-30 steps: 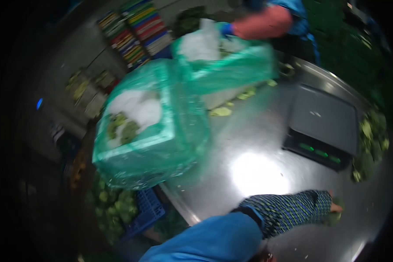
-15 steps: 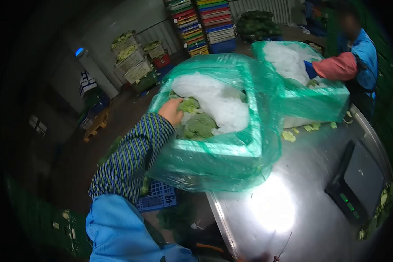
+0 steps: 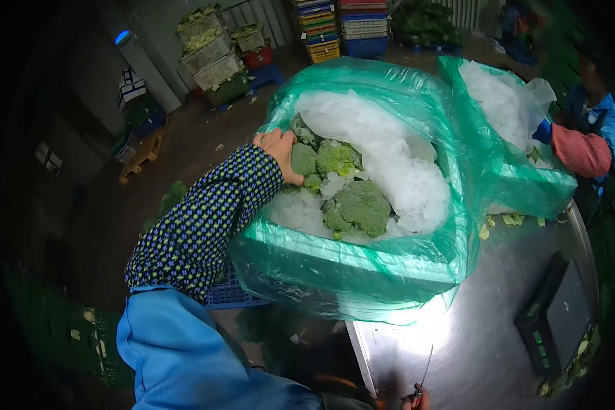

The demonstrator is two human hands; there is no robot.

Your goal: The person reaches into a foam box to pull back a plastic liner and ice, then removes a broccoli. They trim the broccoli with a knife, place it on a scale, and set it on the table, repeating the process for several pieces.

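Observation:
My left hand reaches into the left side of a white box lined with green plastic film. Its thumb and fingers curl round a broccoli head by the box wall. Beside it lie a yellowish-green broccoli head, a larger one nearer me and a dark one further back. Crushed ice sits among them, and a bag of ice covers the right part. At the bottom edge, my right hand, partly cut off, grips a thin-bladed knife pointing upward.
A steel table carries the box and a black scale. A co-worker's gloved arm reaches into a second green-lined box at the right. Stacked crates stand behind; a blue crate is below left.
The view has shifted, so both boxes appear further right. My left hand now curls round a broccoli head at the box's left, and more broccoli shows. The knife and right hand show more clearly.

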